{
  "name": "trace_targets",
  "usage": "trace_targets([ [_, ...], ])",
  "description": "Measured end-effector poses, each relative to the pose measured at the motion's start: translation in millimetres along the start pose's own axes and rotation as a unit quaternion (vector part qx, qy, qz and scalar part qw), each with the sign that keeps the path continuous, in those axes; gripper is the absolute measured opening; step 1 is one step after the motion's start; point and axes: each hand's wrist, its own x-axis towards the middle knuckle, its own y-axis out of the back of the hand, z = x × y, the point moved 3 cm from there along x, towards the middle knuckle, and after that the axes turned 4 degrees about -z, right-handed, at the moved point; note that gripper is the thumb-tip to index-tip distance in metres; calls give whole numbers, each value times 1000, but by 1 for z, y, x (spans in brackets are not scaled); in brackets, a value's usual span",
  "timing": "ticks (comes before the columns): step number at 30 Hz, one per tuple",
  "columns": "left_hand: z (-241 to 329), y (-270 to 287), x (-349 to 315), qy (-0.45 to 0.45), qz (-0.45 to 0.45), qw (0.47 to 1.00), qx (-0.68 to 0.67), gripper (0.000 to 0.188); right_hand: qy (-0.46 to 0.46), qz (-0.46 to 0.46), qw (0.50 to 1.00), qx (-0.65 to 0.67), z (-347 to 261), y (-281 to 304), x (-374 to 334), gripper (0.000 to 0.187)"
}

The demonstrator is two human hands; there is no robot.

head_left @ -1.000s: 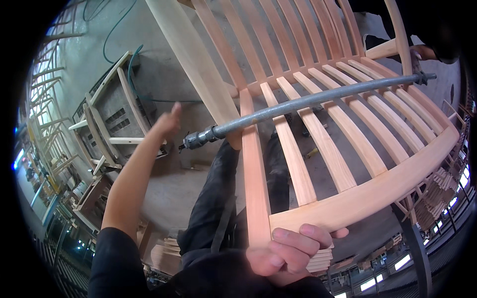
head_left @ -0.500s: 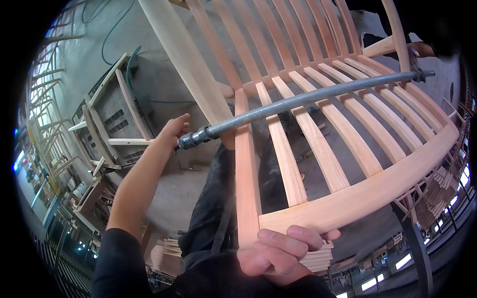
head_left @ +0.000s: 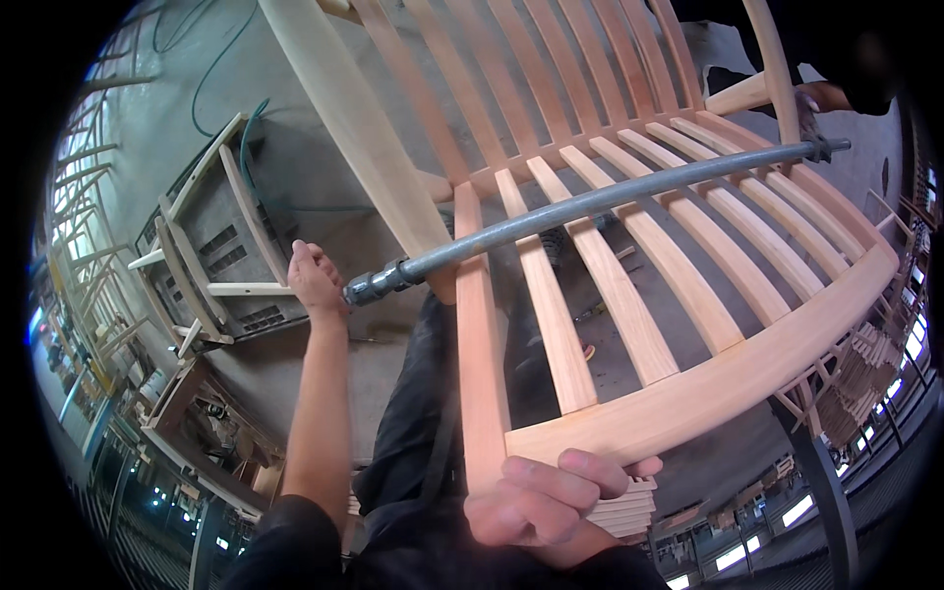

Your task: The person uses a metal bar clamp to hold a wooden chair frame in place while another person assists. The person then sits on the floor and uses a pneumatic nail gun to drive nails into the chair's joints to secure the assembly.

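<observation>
A slatted wooden chair frame (head_left: 629,418), pale and unpainted, fills the middle and right, tilted toward me. My right hand (head_left: 551,501) is wrapped round the near corner of its seat, where the broad front rail meets the side rail. A long grey metal pipe clamp (head_left: 590,202) lies across the seat slats from left to right. Beside its left screw end, my left hand (head_left: 317,283) is raised with its fingers curled in. Whatever those fingers hold, if anything, is hidden. A thick wooden post (head_left: 364,128) rises from the seat's left side.
Another person's hand (head_left: 821,96) is near the clamp's far right end. On the floor at left lies another wooden frame (head_left: 197,251), with a green hose (head_left: 246,167) beyond it. An open wooden box (head_left: 211,418) stands lower left. Stacked wood pieces (head_left: 860,369) show at right.
My left hand has shifted left and down around the clamp's end, its fingers now curled and its forearm more upright. The chair and clamp shift slightly left in view. My right hand keeps its grip.
</observation>
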Motion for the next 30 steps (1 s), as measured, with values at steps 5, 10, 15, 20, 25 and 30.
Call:
trace_targets([
  [5,17,19,27,64,-182,949,251,27,-23,10,999,42,2,2,-7,4],
  [10,78,-8,36,-79,-509,554,654,30,-11,39,996,77,5,-2,-7,8],
  [15,81,-49,7,-206,-561,233,767,42,-8,73,993,91,5,-5,-9,9],
  [20,68,-41,5,-190,-543,192,795,41,-16,78,992,99,5,-4,-8,8],
  [25,75,-49,-10,-162,-489,174,839,38,-13,69,992,104,6,-2,-4,9],
  [30,72,-35,-32,-169,-405,225,870,29,-22,68,992,106,4,-3,-5,9],
])
